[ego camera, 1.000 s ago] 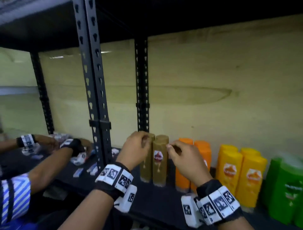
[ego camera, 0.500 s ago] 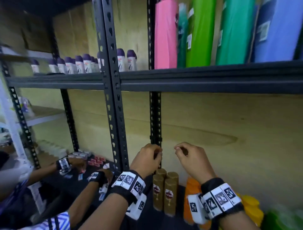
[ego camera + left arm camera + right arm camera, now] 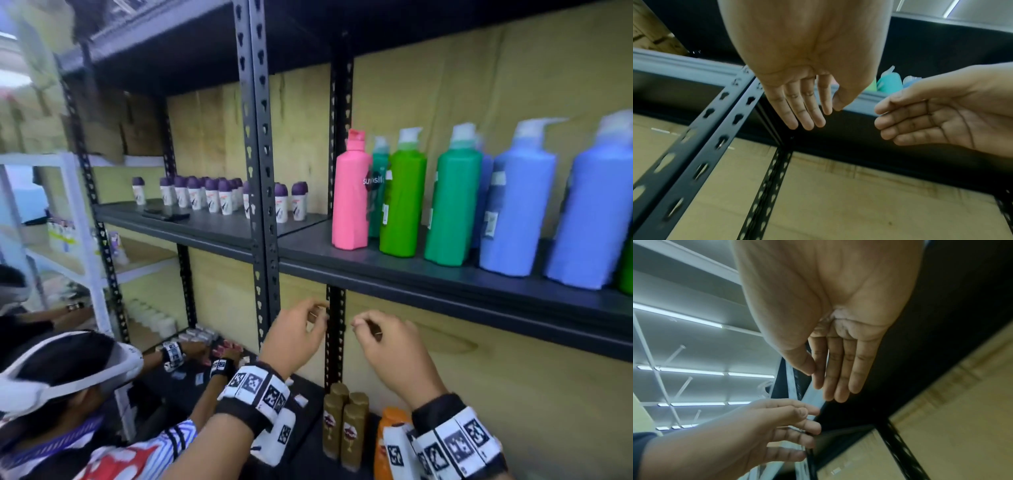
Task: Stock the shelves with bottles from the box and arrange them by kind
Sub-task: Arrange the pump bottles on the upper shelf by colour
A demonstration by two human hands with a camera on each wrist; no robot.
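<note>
Between two black metal shelves backed by plywood, the left hand and right hand hang empty with loosely relaxed fingers. Below them, gold shampoo bottles stand upright on the lower shelf beside an orange bottle. On the upper shelf a pink Sunsilk bottle leads green and blue pump bottles; purple-capped roll-ons line the neighbouring bay.

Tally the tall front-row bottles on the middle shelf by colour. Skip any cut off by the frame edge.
Pink bottle: 1
Green bottles: 2
Blue bottles: 2
Total: 5
</note>
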